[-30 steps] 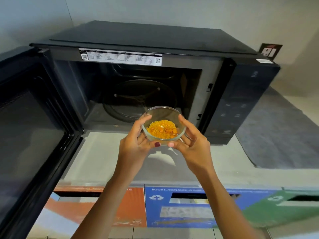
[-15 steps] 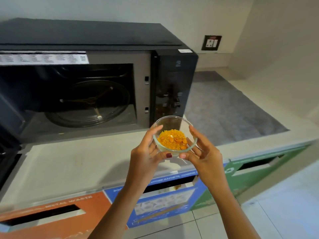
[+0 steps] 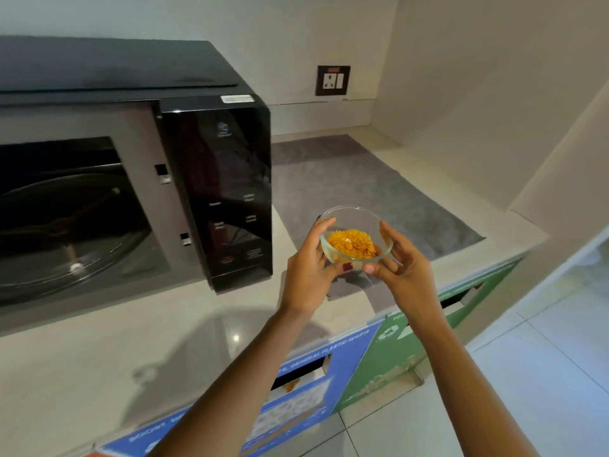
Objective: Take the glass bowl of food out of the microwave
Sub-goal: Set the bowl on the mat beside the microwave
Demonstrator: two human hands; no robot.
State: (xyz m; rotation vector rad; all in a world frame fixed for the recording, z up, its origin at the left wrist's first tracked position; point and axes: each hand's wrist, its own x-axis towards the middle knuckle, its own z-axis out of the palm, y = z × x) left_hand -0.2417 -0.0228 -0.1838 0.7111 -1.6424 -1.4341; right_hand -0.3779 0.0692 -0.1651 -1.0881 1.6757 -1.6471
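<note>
I have the glass bowl [image 3: 357, 235] in both hands, out of the microwave [image 3: 131, 179] and to its right, above the near edge of the grey mat [image 3: 362, 179] on the counter [image 3: 131, 351]. My left hand [image 3: 309, 268] and right hand [image 3: 400, 267] have fingers wrapped around its sides. The yellow food [image 3: 352, 244] inside looks like flakes, I think. The oven cavity stands open, its turntable [image 3: 66, 232] bare.

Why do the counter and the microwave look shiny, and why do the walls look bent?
Head view: a ceiling light glares as a bright spot on the glossy counter, beside the arms' shadow; the microwave panel mirrors the room; the wide-angle lens bends walls and edges; the glass bowl, held by the left hand and right hand, looks fairly sharp.
</note>
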